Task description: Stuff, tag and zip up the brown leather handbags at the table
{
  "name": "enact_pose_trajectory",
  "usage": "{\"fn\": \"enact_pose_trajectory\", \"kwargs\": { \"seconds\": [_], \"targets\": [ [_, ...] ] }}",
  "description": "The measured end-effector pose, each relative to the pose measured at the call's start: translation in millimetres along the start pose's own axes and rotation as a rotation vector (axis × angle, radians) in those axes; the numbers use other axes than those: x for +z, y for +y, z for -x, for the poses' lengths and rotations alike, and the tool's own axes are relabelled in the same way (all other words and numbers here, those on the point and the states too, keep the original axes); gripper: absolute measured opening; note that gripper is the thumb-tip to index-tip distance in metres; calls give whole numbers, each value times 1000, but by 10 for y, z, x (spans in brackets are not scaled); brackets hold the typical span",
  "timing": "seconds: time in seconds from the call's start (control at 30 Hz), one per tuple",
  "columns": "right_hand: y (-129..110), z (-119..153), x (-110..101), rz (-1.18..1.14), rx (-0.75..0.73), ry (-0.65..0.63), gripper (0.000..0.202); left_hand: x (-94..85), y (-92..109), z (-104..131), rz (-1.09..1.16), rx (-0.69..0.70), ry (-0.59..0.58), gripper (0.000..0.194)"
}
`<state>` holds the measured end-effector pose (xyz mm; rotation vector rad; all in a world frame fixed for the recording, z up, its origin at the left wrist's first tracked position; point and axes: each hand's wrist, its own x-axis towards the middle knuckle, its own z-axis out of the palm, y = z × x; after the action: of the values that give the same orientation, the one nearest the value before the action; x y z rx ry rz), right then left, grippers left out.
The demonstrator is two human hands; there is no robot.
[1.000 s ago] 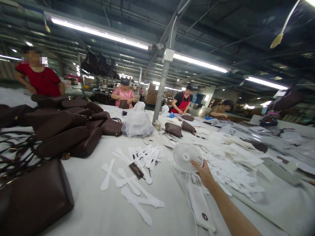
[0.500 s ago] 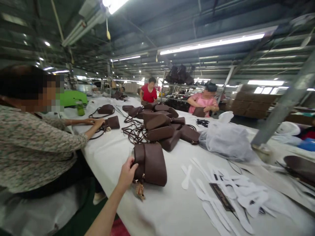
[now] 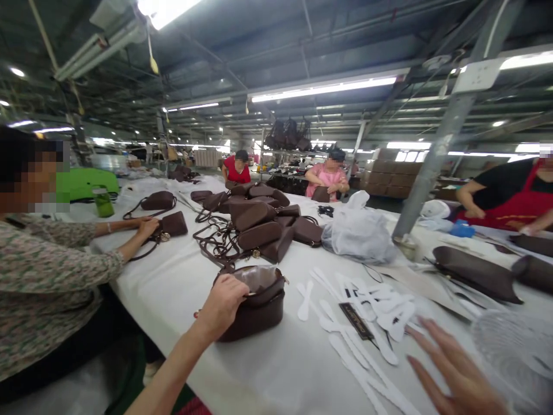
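Upright on the white table stands a brown handbag (image 3: 254, 320), its top unzipped and clear plastic showing inside. My left hand (image 3: 224, 302) pinches the near left part of the bag's rim. At the lower right, my right hand (image 3: 453, 369) is held with fingers spread and holds nothing. It hovers beside white paper strips (image 3: 371, 302) and a dark label tag (image 3: 355, 321) with gold lettering. A round ribbed clear plastic container (image 3: 514, 346), blurred, lies to the right of that hand.
A pile of brown bags (image 3: 259, 222) with straps lies ahead. A white plastic bag (image 3: 360, 230) sits beside a metal post (image 3: 436, 144). At left a co-worker (image 3: 52, 276) handles another bag. Other people work across the table; more brown pieces (image 3: 475, 271) lie at right.
The handbag has turned upright, and its open top now shows. My left hand has shifted to its rim. My right hand has come into view at lower right, and the view has swung right.
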<state>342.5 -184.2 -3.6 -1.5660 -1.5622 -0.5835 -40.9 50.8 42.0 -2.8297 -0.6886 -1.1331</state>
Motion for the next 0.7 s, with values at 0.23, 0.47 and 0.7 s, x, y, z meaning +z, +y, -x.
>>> {"fn": "enact_pose_trajectory", "kwargs": {
  "seconds": [0.23,0.47,0.7],
  "targets": [
    [-695,-473,799,362,229,-814,30,-137,29,-50,-60,142,-30,22],
    [33,-543,1118,537,509,-969,19,-57,139,342,-360,57,207,34],
    [147,-681,1044,546,396,-990,29,133,380,771,-478,-239,447,57]
  ]
}}
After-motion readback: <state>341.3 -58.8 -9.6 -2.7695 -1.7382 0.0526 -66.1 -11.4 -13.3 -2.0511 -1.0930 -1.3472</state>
